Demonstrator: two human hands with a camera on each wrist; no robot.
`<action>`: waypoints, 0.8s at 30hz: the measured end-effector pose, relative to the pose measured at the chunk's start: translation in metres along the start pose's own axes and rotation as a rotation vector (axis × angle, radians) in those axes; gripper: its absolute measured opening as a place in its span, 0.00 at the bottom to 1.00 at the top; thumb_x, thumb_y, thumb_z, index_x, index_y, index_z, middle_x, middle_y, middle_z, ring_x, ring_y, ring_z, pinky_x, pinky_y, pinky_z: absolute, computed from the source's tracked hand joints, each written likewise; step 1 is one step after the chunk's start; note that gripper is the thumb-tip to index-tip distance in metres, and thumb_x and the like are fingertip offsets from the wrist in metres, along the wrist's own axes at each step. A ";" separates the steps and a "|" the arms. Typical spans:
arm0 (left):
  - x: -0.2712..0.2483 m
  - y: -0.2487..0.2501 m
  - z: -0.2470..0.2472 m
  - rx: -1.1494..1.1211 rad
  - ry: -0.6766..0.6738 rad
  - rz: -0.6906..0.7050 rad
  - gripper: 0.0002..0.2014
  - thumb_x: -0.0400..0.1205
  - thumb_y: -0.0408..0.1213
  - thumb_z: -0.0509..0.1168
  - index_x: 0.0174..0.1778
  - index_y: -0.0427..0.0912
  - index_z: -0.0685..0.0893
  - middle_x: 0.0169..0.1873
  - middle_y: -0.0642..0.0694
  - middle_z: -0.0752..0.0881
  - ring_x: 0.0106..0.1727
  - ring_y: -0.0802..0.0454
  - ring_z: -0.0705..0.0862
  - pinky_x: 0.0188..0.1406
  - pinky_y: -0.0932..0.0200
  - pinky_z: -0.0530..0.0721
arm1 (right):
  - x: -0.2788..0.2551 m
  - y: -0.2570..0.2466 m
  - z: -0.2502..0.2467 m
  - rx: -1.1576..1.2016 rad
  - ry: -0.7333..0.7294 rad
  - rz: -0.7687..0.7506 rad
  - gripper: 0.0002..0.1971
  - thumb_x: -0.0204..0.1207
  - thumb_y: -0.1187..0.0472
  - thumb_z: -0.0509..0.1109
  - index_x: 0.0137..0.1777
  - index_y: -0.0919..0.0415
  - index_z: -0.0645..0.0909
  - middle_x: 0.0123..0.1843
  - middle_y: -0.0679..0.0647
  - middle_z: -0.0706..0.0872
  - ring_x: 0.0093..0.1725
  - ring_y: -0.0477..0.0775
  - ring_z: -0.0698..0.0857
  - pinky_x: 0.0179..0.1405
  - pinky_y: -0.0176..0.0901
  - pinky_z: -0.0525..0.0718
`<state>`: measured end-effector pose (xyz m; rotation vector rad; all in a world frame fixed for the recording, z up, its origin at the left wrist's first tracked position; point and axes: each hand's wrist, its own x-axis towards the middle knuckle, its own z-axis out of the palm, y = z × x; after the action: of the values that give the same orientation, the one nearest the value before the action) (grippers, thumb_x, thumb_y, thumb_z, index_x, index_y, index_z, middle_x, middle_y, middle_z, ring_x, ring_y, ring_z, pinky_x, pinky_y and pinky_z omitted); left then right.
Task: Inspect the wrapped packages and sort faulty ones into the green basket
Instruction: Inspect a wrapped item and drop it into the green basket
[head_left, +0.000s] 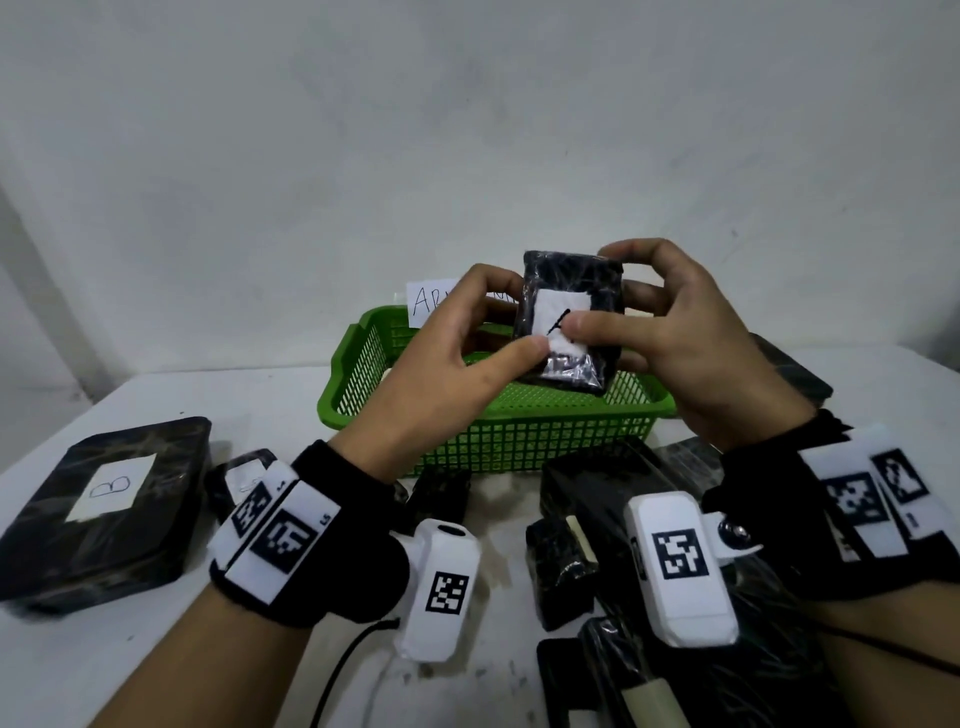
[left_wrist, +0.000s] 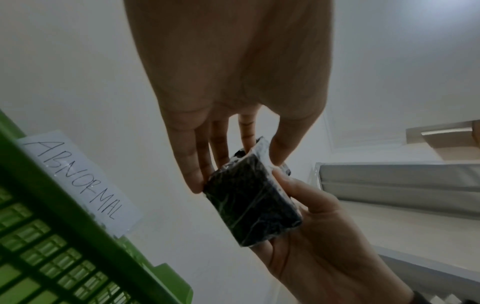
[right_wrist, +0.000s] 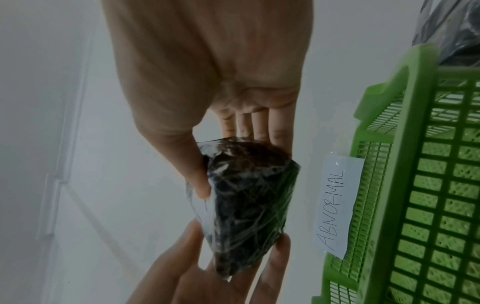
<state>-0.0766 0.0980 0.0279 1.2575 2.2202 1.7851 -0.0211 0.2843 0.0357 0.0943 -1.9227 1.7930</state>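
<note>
Packages wrapped in black film are seen in the head view, and one small package (head_left: 571, 322) is held up over the green basket (head_left: 498, 431) by both hands. It is pinched by the left hand (head_left: 462, 358), thumb on the white label at the front and fingers curled behind. It is gripped from the other side by the right hand (head_left: 691, 353), thumb on the same label and fingers curled over the top and back. A black stroke is visible on the label between the thumbs. A paper tag (head_left: 431, 304) is fixed to the basket's far rim, partly hidden by the left hand. A large package (head_left: 104, 509) marked "B" lies on the white worktop (head_left: 156, 665) at the left, and more dark packages (head_left: 587, 488) are piled near the basket's front wall and to the right.

From the left wrist, the package (left_wrist: 252, 201) is seen clasped between the left hand's (left_wrist: 233, 92) fingertips and thumb, with the right hand (left_wrist: 319, 246) cupped under it. The basket (left_wrist: 52, 246) stands at the lower left, its tag (left_wrist: 80, 181) reading "ABNORMAL".

From the right wrist, the package (right_wrist: 249, 199) is pinched between thumb and fingers of the right hand (right_wrist: 207, 72), and the left hand (right_wrist: 213, 273) supports it from below. The basket (right_wrist: 415, 185) and its tag (right_wrist: 337, 205) lie to the right.
</note>
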 end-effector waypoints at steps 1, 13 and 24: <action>0.001 -0.001 -0.001 -0.019 0.005 -0.007 0.12 0.85 0.36 0.68 0.62 0.46 0.76 0.56 0.49 0.89 0.55 0.54 0.90 0.58 0.55 0.86 | 0.000 0.001 0.000 0.001 -0.010 0.007 0.30 0.68 0.73 0.81 0.68 0.58 0.75 0.52 0.55 0.91 0.41 0.48 0.93 0.34 0.40 0.89; 0.003 -0.006 -0.004 -0.012 0.044 0.055 0.29 0.78 0.32 0.76 0.71 0.54 0.72 0.60 0.53 0.84 0.65 0.55 0.85 0.67 0.50 0.84 | -0.004 -0.004 -0.007 0.043 -0.271 0.129 0.33 0.73 0.35 0.74 0.75 0.46 0.76 0.68 0.43 0.87 0.68 0.47 0.86 0.63 0.56 0.86; 0.002 -0.008 -0.006 0.144 0.003 0.198 0.33 0.79 0.34 0.70 0.79 0.59 0.69 0.67 0.56 0.79 0.74 0.59 0.75 0.72 0.48 0.80 | 0.001 0.002 0.003 0.148 -0.130 0.028 0.24 0.68 0.53 0.75 0.64 0.61 0.85 0.57 0.63 0.91 0.54 0.58 0.90 0.51 0.50 0.89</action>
<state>-0.0851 0.0941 0.0239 1.5541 2.3368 1.7136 -0.0234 0.2816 0.0340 0.2419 -1.8848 1.9903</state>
